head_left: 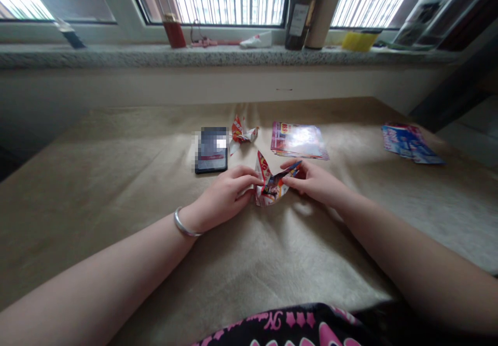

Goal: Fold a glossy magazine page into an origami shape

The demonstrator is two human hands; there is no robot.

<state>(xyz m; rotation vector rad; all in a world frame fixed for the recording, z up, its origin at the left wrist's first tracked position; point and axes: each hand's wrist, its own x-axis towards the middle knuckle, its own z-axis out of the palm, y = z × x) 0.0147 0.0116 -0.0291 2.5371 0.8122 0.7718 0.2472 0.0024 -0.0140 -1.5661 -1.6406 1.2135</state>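
The inner folds of the patterned folded paper [268, 196] are partly hidden by the fingers that hold it, just above the cloth-covered table [128, 190] in front of the person. The left hand [231, 193] has its fingertips closed on the paper's left edge; the right hand [311, 179] pinches the right flap, thumb in front, its other fingers partly covered. Both forearms and a black-and-pink printed garment [288, 325] are cut off by the frame.

Beyond the left hand lies a phone [211, 154], its screen and left edge blurred into blocks. Just beside it stands a second folded paper piece [241, 134]. Glare washes out part of the glossy sheets [299, 141]; blue sheets [410, 143] lie farther right.

On the sill [128, 58], a dark lidded tub [299, 19] bears a white label; it is perhaps full, but its contents cannot be told. The insides of the red container [174, 32] and the yellow box [358, 41] are out of sight.
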